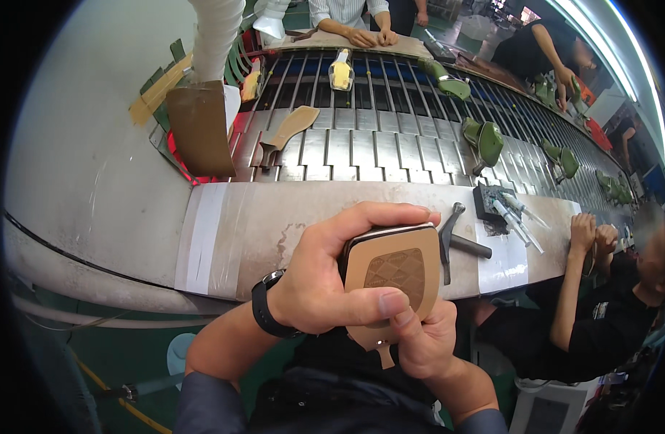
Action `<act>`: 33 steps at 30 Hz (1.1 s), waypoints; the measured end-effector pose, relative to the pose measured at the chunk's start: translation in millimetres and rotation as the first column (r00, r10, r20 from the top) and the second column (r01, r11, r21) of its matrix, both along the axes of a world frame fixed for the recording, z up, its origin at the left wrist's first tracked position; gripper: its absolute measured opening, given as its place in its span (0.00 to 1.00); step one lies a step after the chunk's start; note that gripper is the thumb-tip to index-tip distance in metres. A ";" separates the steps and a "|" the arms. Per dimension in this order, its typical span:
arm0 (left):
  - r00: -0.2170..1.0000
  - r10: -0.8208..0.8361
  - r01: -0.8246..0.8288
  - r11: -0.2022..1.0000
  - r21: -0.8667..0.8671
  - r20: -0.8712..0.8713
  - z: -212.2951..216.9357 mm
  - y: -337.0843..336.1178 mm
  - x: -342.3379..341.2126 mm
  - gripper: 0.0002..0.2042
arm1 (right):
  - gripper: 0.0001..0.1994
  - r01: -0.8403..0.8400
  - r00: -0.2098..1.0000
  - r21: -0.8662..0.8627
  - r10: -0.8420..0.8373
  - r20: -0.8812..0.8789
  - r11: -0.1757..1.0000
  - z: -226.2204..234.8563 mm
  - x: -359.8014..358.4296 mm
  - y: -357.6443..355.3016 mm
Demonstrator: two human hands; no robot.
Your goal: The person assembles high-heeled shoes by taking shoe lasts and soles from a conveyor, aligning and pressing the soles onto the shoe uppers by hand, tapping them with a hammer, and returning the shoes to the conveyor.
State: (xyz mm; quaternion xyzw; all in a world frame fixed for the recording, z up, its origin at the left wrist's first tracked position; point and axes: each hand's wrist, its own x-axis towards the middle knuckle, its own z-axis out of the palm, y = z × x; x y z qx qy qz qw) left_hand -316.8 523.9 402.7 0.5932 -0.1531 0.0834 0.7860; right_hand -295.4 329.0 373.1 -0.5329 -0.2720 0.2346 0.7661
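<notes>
A tan shoe sole [358,278] with a diamond-patterned brown tread patch faces up between my hands, over the near edge of the bench. A dark rim shows behind its far edge; what lies beneath is mostly hidden. My left hand [311,278] wraps around its left side, fingers over the far end and thumb across the tread. Lower right, my right hand [430,343] grips the narrow end, its thumb touching the left thumb. Just right of the sole, a hammer [468,244] lies on the bench.
Beyond the bench [332,206], a slatted metal conveyor [412,148] carries a tan heeled sole [293,129] and several green shoe lasts [484,141]. A dark block [491,199] holds thin white tools. One co-worker [585,311] sits at right; other people work across the line.
</notes>
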 end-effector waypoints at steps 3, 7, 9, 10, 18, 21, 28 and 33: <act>1.000 0.007 -0.007 1.000 0.002 0.005 1.1 -2.1 0.5 0.40 | 0.15 0.015 1.000 0.012 -0.015 0.002 1.000 -1.7 0.2 -0.3; 0.997 0.027 -0.029 0.999 -0.028 -0.072 13.9 -7.0 -4.8 0.32 | 0.14 0.010 1.000 -0.021 -0.010 0.002 1.000 -1.8 0.3 -2.7; 0.990 0.048 -0.053 0.998 -0.035 -0.129 15.8 -7.4 -7.7 0.29 | 0.14 -0.001 1.000 -0.038 0.002 0.020 0.999 -1.0 -1.6 -2.5; 0.993 0.046 -0.050 0.998 -0.034 -0.105 14.6 -7.0 -8.7 0.27 | 0.14 0.004 1.000 -0.037 -0.003 0.019 0.999 -0.2 -3.0 -1.7; 0.998 0.032 -0.030 0.999 0.029 -0.054 17.0 -6.9 -6.1 0.26 | 0.15 -0.004 1.000 -0.060 0.003 -0.005 0.998 -1.2 -2.4 -4.4; 0.998 0.025 -0.023 0.999 0.034 -0.064 17.1 -5.3 -6.0 0.27 | 0.16 0.038 0.999 -0.005 -0.038 0.022 0.999 -4.2 -2.8 -3.0; 0.994 -0.029 0.019 0.995 -0.095 -0.108 20.9 -8.6 -2.7 0.32 | 0.24 -0.028 0.999 -0.124 0.032 0.027 0.992 -2.4 3.5 -6.2; 0.977 -0.179 0.123 0.919 -0.375 -0.119 7.1 6.8 43.3 0.38 | 0.27 -0.112 0.982 -0.081 0.098 -0.160 0.990 8.8 42.2 2.5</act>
